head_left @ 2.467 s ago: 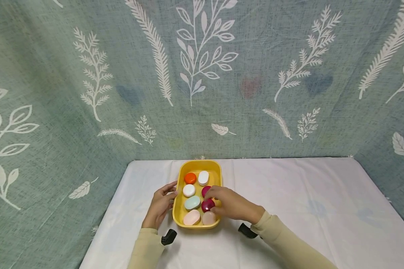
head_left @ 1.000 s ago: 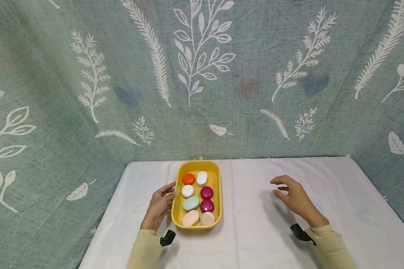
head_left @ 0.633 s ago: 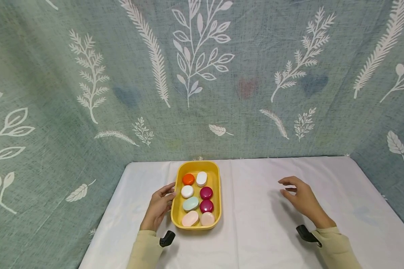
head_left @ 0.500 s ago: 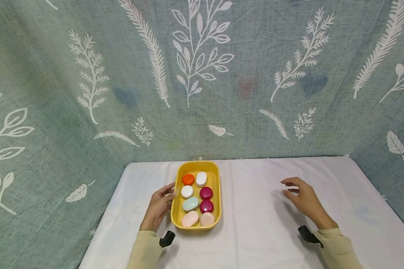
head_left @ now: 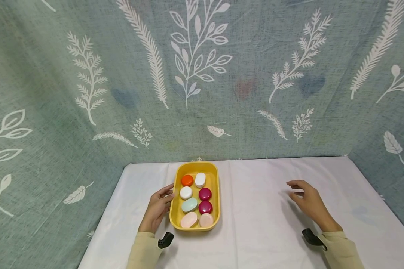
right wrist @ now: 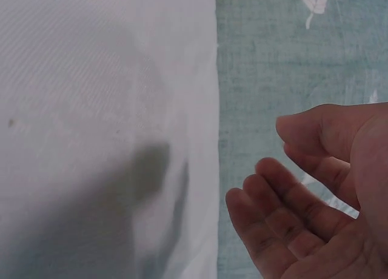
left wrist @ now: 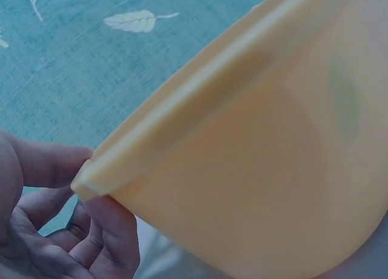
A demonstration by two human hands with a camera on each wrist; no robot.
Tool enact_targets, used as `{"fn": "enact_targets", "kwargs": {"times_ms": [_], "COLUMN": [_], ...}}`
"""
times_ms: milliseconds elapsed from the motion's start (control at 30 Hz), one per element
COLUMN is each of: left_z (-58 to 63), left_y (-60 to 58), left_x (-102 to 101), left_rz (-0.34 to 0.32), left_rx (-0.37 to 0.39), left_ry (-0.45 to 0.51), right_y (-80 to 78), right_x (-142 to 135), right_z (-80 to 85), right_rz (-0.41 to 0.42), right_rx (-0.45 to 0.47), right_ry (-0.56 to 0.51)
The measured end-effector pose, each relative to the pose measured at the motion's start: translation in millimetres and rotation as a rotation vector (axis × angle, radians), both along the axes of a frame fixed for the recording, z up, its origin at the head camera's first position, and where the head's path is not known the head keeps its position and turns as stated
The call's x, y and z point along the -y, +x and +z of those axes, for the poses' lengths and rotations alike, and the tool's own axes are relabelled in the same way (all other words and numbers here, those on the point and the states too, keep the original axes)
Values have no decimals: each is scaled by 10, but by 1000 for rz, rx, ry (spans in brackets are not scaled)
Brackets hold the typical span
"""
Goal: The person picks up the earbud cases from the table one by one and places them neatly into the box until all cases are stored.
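My left hand (head_left: 157, 209) pinches the rim of a yellow plastic tray (head_left: 217, 179) at its left side. In the left wrist view the thumb and a finger (left wrist: 115, 230) close on the tray's rim (left wrist: 97, 179). Inside lie smooth round and oval pieces like soap bars: an orange one (head_left: 187, 180), a white oval (head_left: 200, 180), a white round (head_left: 186, 192), a pale green oval (head_left: 189, 205), two dark red rounds (head_left: 205, 194), a pale pink oval (head_left: 189, 220) and a beige round (head_left: 206, 220). My right hand (head_left: 308, 200) hovers well right of the tray, fingers loosely bent, holding nothing.
A white cloth (head_left: 256, 224) covers the table under the tray and both hands. Green leaf-patterned fabric (head_left: 242, 127) hangs behind and at both sides. The table's back edge runs close behind the tray. Black wrist-worn devices (head_left: 166, 240) sit by both sleeves.
My right hand has left the dark red pieces in the tray and moved far to the right, drifting slightly farther lately. My left hand stays at the rim; the pieces keep their places.
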State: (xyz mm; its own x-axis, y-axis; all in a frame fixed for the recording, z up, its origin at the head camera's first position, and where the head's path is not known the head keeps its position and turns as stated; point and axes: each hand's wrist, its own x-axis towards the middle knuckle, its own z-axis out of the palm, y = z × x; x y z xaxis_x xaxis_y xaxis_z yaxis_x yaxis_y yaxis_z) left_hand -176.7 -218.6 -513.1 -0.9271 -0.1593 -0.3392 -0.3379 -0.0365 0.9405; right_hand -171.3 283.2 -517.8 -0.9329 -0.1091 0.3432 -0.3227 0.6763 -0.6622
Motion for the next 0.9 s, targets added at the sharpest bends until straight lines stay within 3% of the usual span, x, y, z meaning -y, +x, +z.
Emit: {"fn": "enact_targets", "kwargs": {"times_ms": [267, 567, 733, 900], "left_z": [-25, -27, -23, -20], "left_y": [4, 2, -19, -32], "left_x": [3, 41, 143, 290], "left_rz": [2, -22, -1, -57], "left_rx": [6, 13, -33, -143], "left_ry": [5, -31, -166, -443], "right_y": [30, 54, 24, -25], "right_x": [-50, -65, -79, -103], "right_z": [-57, -111, -111, -97], "right_rz": [-22, -41, -33, -5], "right_rx": [-2, -9, 37, 97], "right_ry": [-14, 40, 94, 140]}}
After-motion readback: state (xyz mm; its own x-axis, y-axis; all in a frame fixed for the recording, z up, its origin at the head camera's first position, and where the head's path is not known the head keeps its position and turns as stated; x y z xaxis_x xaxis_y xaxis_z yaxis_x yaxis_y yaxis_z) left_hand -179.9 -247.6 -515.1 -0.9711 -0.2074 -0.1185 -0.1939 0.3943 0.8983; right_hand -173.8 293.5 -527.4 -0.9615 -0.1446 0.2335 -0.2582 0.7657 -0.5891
